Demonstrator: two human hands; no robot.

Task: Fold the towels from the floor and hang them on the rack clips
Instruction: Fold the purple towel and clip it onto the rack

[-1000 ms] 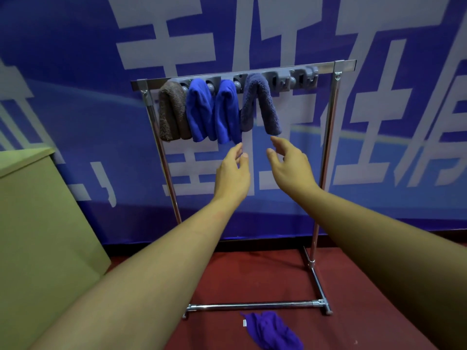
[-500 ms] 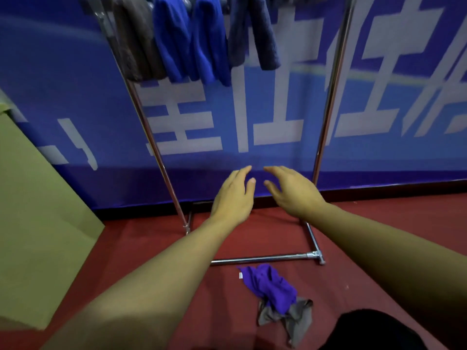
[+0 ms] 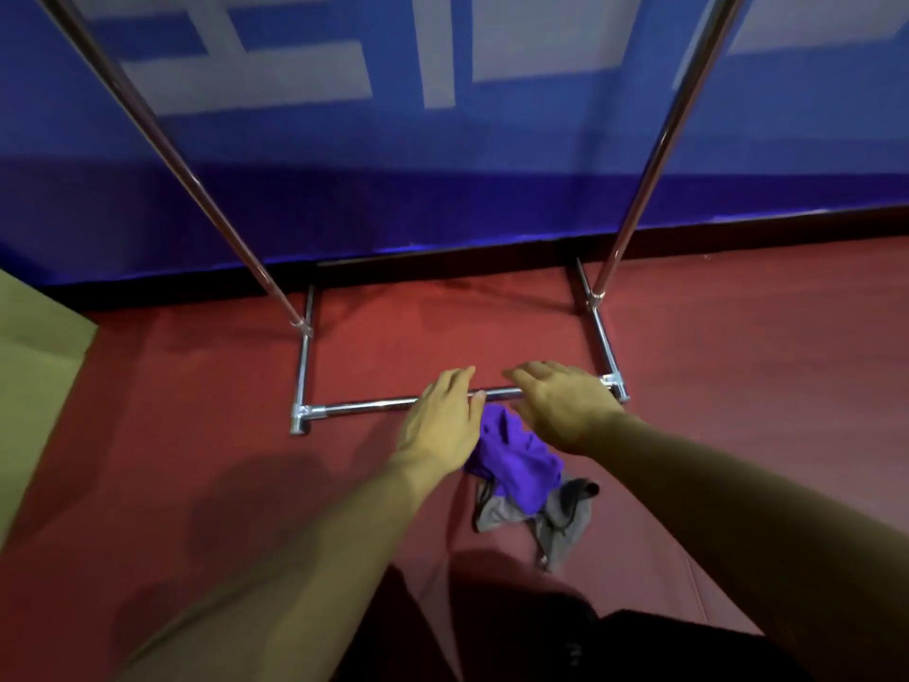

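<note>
A crumpled purple towel lies on the red floor, on top of a crumpled grey towel. My left hand hovers over the purple towel's left edge, fingers apart, holding nothing. My right hand is spread above the towel's upper right part, also empty. Both hands partly cover the towel. Only the metal rack's lower part shows: its front base bar and two slanting uprights. The rack's clips and the hung towels are out of view.
A blue banner wall with white characters stands behind the rack. A green box sits at the left edge. My dark-clothed legs show at the bottom. Red floor spreads to the right.
My view has tilted from the rack's top down to the floor. Both hands have dropped from the hung towels to just above the purple towel. The grey towel has come into view.
</note>
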